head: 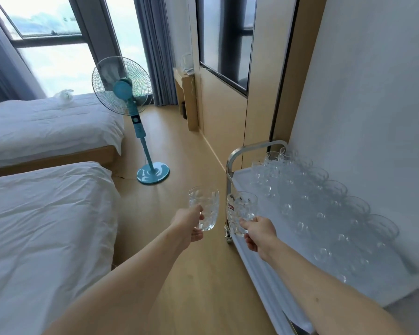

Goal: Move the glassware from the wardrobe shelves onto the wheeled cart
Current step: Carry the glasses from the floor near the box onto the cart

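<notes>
The left hand is holding one glass mug over the floor, its grip curled around the handle. The right hand is gripping a second mug at the edge of the wheeled cart, where many glasses are standing in rows.

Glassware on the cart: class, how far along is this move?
Done: many glasses already stand in rows on the cart. In hand: the left hand grips one glass and the right hand another, neither set down. Left: placing both; the wardrobe shelves are out of view.
</notes>
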A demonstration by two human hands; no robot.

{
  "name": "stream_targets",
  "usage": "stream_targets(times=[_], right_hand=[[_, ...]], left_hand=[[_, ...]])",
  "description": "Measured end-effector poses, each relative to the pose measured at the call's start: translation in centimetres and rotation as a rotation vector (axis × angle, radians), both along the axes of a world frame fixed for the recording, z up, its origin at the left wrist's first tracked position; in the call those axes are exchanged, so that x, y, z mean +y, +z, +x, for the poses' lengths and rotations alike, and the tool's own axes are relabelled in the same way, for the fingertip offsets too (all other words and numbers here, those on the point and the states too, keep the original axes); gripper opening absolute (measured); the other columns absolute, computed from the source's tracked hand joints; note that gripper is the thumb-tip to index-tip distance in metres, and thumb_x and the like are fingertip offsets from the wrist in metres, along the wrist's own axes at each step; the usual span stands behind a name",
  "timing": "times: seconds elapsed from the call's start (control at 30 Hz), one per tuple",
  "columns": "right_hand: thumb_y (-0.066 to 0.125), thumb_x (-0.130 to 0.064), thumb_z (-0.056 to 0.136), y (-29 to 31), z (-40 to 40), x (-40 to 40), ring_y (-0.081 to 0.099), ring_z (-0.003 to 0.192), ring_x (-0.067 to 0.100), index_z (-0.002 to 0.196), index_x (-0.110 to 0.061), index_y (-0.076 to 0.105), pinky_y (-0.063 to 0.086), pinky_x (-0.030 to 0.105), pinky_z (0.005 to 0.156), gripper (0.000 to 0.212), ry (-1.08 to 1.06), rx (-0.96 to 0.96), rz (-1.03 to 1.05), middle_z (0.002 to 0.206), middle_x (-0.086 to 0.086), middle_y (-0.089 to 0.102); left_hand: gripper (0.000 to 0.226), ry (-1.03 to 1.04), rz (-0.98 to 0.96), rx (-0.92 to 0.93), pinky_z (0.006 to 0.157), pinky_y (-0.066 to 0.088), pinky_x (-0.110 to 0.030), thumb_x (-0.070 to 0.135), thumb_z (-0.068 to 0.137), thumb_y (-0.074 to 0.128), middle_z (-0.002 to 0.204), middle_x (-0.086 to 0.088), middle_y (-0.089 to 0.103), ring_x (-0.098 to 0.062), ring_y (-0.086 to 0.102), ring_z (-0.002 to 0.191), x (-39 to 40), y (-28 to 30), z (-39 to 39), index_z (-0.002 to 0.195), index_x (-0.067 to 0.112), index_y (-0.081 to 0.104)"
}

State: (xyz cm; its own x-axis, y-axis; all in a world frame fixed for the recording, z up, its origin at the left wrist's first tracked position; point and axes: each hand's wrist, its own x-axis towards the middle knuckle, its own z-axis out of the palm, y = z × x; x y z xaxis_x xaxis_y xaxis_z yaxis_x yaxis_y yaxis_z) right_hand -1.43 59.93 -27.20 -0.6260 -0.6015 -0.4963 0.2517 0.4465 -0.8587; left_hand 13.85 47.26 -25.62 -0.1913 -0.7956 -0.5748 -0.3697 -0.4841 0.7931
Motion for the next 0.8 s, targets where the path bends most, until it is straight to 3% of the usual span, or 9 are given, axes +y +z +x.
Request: stream_targets(times=[0.1,0.27,0.67,0.8], right_hand=[[0.072,-0.025,0.094,-1.5,-2.1,-2.1,0.047,0.051,0.015,0.11,-0.013,0.055,0.044,0.025,0.047,0.026,-0.032,-0.023,0.022,0.069,0.005,0.055],[0.08,-0.03,0.087,-3.3,-4.6,-4.7,0.043,0.05,0.018,0.079,-0.016,0.049,0.043,0.026,0.048,0.035,-0.093,-0.036,0.059,0.06,0.005,0.05],[0.073,-0.02,0.093,-6.1,-7.2,-13.0,0.041,0.055,0.02,0.072,-0.016,0.041,0.04,0.03,0.051,0.039,-0.354,-0.055,0.117,0.063,0.008,0.049],[0.073,-0.021,0.093,-6.6,-7.8,-15.6,0.04,0.055,0.021,0.073,-0.016,0.039,0.04,0.032,0.054,0.039,-0.44,-0.046,0.137,0.063,0.007,0.049]], left_hand=[[0.03,-0.02,0.015,-0.017,0.059,0.058,-0.031,0.035,0.088,0.06,0.086,-0.018,0.061,-0.027,0.059,0.062,-2.4,-1.0,-2.3,0.088,0.006,0.068],[0.03,-0.06,0.07,-0.006,0.061,0.059,-0.032,0.033,0.088,0.061,0.081,-0.016,0.059,-0.028,0.057,0.06,-5.9,-2.6,-5.6,0.089,0.004,0.069],[0.026,-0.263,0.15,0.047,0.068,0.06,-0.036,0.029,0.088,0.061,0.069,-0.013,0.059,-0.024,0.057,0.049,-16.8,-6.1,-13.4,0.087,0.003,0.068],[0.025,-0.366,0.178,0.044,0.066,0.059,-0.035,0.028,0.089,0.061,0.074,-0.013,0.055,-0.025,0.055,0.055,-20.7,-7.2,-16.0,0.088,0.003,0.067]])
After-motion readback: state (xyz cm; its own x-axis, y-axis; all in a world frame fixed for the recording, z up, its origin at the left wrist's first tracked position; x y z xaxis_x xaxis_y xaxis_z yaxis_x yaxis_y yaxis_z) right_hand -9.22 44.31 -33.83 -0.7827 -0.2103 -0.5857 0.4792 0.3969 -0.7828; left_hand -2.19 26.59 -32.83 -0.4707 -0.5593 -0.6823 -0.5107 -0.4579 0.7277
